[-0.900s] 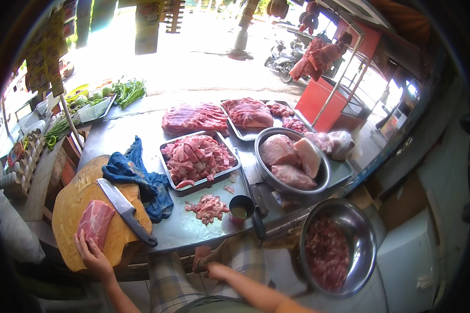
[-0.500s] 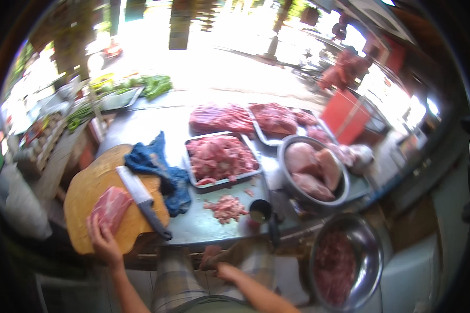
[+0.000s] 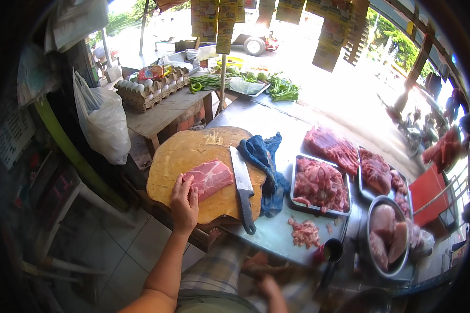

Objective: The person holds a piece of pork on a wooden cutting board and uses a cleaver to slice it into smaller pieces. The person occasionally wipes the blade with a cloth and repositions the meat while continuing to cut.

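On the round wooden chopping board (image 3: pixel 164 151) lies a slab of raw pink meat (image 3: pixel 211 179). My left hand (image 3: pixel 185 206) rests at its near left end, fingers stretched out and touching it. Beside the meat is a large knife (image 3: pixel 241 182) with a dark handle, its blade pointing away from me and its handle reaching past the board's edge. A crumpled blue cloth (image 3: pixel 270 161) lies right of the knife, partly on the board. Low down by my legs is my right hand (image 3: pixel 269 286), smeared by motion, its fingers unclear.
Right of the board stand a tray of cut meat (image 3: pixel 321 182), a meat slab (image 3: pixel 329 148), another meat tray (image 3: pixel 376 172) and a metal bowl (image 3: pixel 389 235) of large pieces. Meat scraps (image 3: pixel 304 232) lie near a dark cup (image 3: pixel 329 250). Egg trays (image 3: pixel 151 86) and a plastic bag (image 3: pixel 102 122) are left.
The view has swung left, so the board and trays appear farther right and the eggs show clearly. My left hand stays at the meat. My right hand has blurred beside my legs.
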The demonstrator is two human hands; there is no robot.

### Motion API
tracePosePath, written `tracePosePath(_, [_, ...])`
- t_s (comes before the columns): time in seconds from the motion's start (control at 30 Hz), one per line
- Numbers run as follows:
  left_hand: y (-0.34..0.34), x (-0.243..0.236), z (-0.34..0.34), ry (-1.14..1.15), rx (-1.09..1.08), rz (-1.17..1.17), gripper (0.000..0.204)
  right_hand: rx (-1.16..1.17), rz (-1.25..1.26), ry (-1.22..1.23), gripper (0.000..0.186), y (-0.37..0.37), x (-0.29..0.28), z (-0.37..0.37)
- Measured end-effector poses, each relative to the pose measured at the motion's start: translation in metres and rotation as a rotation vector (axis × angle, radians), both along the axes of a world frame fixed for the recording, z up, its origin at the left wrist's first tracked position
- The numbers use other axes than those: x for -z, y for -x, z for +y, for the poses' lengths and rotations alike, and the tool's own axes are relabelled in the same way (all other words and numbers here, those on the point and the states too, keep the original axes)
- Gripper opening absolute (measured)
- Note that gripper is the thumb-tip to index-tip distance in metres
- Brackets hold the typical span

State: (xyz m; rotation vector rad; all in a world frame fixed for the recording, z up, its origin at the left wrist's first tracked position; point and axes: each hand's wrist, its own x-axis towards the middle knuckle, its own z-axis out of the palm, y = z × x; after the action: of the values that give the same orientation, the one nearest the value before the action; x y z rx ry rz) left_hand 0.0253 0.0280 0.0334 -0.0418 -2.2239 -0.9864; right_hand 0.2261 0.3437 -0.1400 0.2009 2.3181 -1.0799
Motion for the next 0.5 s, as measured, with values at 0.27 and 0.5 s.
tracePosePath(0.27, [0.001,0.003,0.000,0.020,-0.006,0.006,0.033,0.026,0.128,0.011,0.045,-0.002,0.016,0.001])
tracePosePath(0.5, [0.000,-0.001,0.001,0.016,-0.010,-0.013,0.032,0.011,0.118,0.031,0.052,-0.002,0.041,0.006])
